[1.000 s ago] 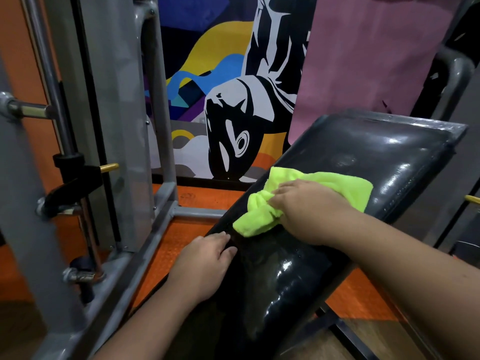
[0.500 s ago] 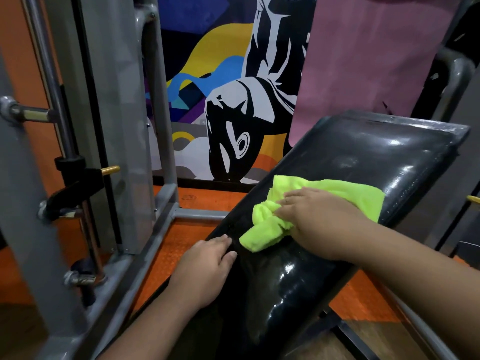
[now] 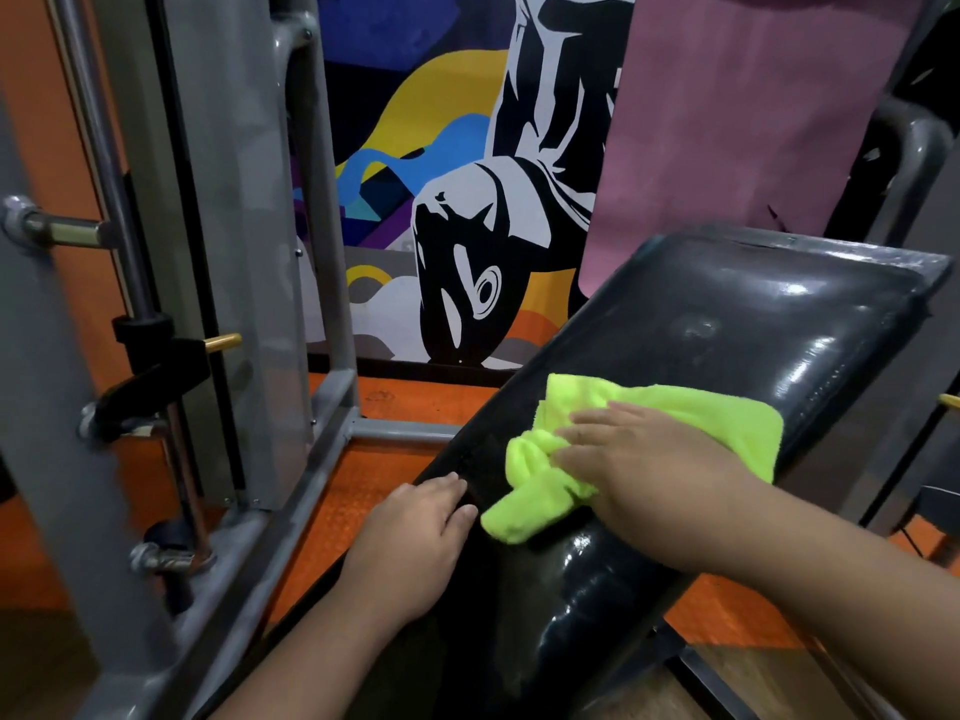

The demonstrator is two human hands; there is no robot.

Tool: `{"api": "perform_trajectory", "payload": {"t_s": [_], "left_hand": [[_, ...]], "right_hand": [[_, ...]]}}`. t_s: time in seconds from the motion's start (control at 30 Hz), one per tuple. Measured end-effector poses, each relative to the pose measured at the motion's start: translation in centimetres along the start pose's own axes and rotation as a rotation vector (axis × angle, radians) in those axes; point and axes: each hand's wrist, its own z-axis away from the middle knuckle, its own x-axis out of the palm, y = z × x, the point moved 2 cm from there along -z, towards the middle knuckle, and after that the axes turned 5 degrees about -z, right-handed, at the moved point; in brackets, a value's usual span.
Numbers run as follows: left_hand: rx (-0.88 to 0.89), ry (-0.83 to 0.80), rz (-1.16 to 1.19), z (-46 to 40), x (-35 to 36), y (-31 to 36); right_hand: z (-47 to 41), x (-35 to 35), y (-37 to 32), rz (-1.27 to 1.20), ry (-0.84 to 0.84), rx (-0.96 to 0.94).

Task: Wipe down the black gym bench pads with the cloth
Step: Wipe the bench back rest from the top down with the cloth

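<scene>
— Where are the hands?

— The right hand (image 3: pixel 649 475) lies palm-down on a bright lime-green microfibre cloth (image 3: pixel 670 428), fingers straight and spread a little, pressing it flat onto the glossy black padded bench pad (image 3: pixel 753 324). It does not pinch the cloth; the palm and fingers simply bear down on it.

— And the left hand?

— The left hand (image 3: pixel 410 543) rests on the near left edge of the same pad, just to the left of the right hand and a bit closer to the person. Its fingers are relaxed and lie over the edge, with the thumb on top of the pad. The thumb tip is just beside the cloth's bunched lower corner; I cannot tell whether they touch.

— How does the cloth lie?

— Partly flat beyond and to the right of the right hand, reaching towards the pad's right edge. A crumpled fold sticks out from under the fingers towards the left hand.

— What surrounds them?

— The pad slopes upward, away from both hands. Left of the left hand stands a grey steel machine frame (image 3: pixel 218 252) on an orange floor (image 3: pixel 363 491). Beyond the hands is a colourful wall mural (image 3: pixel 467 200).
</scene>
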Motion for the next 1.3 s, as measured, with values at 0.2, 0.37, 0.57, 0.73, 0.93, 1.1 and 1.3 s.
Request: {"api": "perform_trajectory", "payload": {"t_s": [0.2,0.37,0.57,0.73,0.93,1.1,1.3], "left_hand": [[-0.015,0.003,0.000,0.0,0.0,0.0],[-0.014,0.003,-0.002,0.0,0.1,-0.1],[-0.014,-0.018,0.008,-0.1,0.1,0.1],[-0.026,-0.016,0.003,0.0,0.0,0.1],[-0.026,-0.033,-0.008,0.0,0.2,0.0],[-0.020,-0.013,-0.005,-0.1,0.1,0.4],[-0.043,-0.008,-0.012,-0.4,0.3,0.2]], "right_hand": [[0.2,0.7,-0.7,-0.007,0.041,-0.040],[0.9,-0.6,0.7,-0.017,0.099,0.011],[2.6,1.4,0.2,0.072,0.129,-0.044],[1.7,1.8,-0.6,0.049,0.097,-0.003],[2.0,0.6,-0.1,0.041,0.107,0.009],[4.4,2.7,-0.6,0.044,0.152,-0.063],[2.8,3.2,-0.9,0.097,0.198,-0.019]]}}
